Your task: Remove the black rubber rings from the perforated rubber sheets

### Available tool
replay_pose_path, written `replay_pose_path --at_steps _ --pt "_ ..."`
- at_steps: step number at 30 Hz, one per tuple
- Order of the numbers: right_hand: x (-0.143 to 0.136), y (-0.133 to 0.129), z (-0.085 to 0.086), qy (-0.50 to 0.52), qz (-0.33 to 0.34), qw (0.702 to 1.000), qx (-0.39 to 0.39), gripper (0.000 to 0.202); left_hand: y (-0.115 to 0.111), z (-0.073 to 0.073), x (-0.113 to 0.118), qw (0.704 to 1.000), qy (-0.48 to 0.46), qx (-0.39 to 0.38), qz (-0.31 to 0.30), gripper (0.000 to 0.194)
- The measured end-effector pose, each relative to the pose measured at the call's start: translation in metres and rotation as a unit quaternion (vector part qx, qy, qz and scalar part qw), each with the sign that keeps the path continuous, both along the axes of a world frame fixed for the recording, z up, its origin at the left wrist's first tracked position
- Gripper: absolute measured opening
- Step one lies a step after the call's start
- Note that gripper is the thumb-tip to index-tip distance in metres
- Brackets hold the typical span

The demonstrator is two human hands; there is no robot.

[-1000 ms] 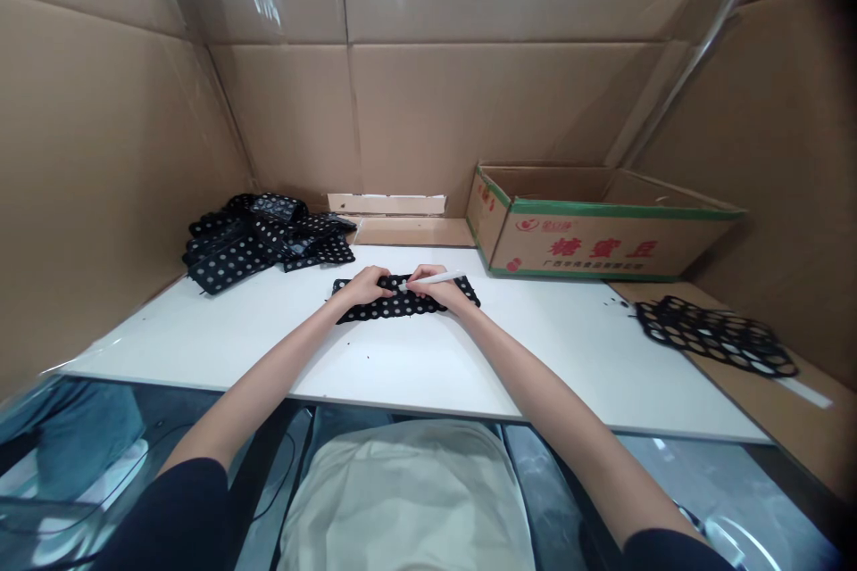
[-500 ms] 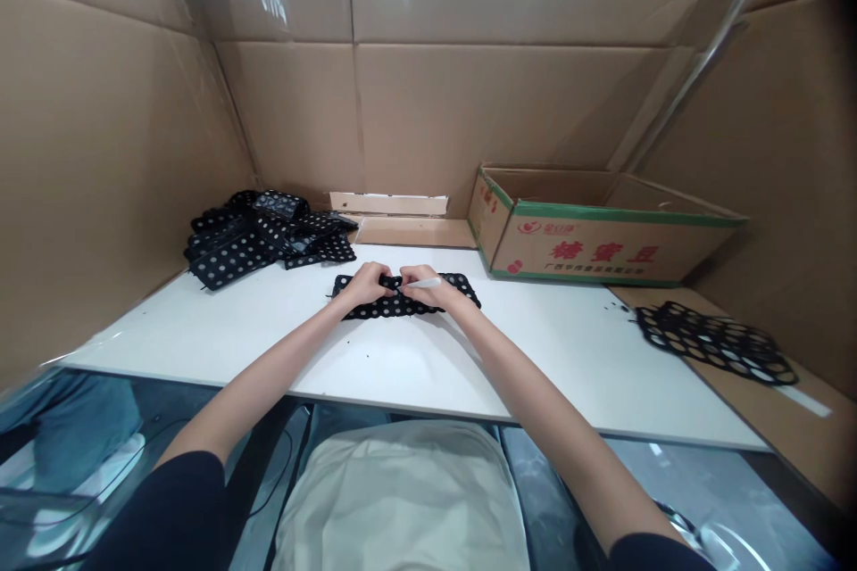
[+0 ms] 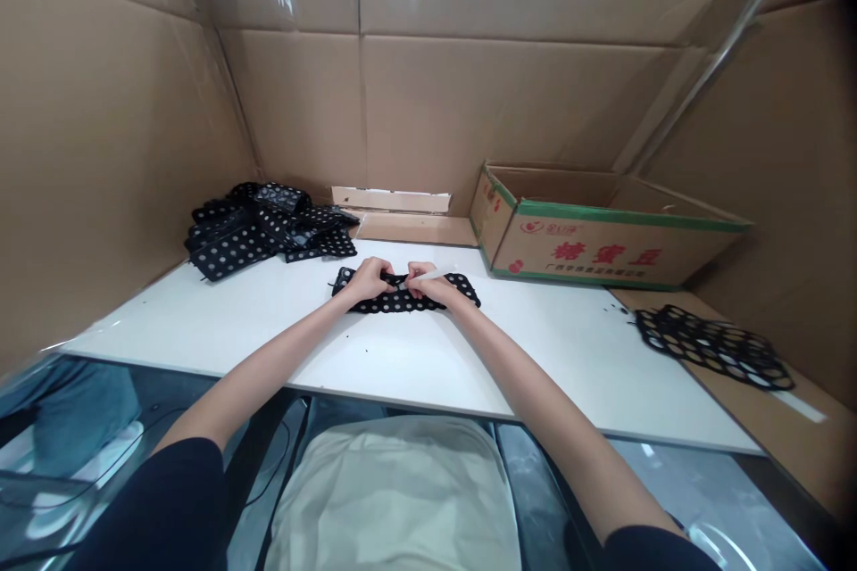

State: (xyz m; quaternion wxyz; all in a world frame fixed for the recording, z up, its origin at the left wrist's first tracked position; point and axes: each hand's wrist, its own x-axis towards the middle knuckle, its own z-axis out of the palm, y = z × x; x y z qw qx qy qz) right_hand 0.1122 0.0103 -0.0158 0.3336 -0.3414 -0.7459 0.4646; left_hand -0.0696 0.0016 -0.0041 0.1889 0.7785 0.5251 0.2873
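Head view: what's over on the left?

A cardboard wall, and near it a pile of spotted black cloth at the back of the white table. White tabletop runs from the pile to the middle.

And the left hand?

The left hand is on the left part of a spotted strip, which lies mid-table, well apart from the front edge. Thumb and fingers pinch the strip; how firmly, I can't tell.

How about the right one?

The right hand is just beside it, over the strip, closed around a white pen. The pen slants up to the right, its lower end between both hands; whether its tip touches the strip, I can't make out.

Any room past that?

A broad stretch of tabletop reaches rightward. An open cardboard box stands at the back there. Farther right, a black mesh lies on brown cardboard at the table's right edge.
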Motion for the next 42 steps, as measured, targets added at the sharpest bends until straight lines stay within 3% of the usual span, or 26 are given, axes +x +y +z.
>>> replay_pose_path --at_steps 11,22,29,35,42 --pt "-0.002 0.007 -0.005 0.028 -0.032 0.998 -0.04 0.014 0.009 -0.007 -0.004 0.999 -0.041 -0.029 -0.013 0.017" --pt "-0.004 0.0 0.002 0.042 -0.049 0.995 -0.073 0.02 0.005 -0.003 -0.002 0.999 -0.042 -0.024 -0.017 0.016" --pt "-0.005 0.0 0.002 0.042 -0.037 0.996 -0.072 0.019 0.008 -0.009 -0.004 0.997 -0.064 -0.042 -0.013 0.019" --pt "0.007 -0.005 0.003 -0.003 -0.002 1.0 -0.005 0.008 0.011 -0.004 -0.011 0.996 -0.028 -0.076 -0.031 0.026" --pt "0.015 -0.006 0.008 -0.095 0.001 0.99 0.105 0.026 0.006 0.006 -0.015 0.992 -0.013 -0.095 -0.079 0.025"
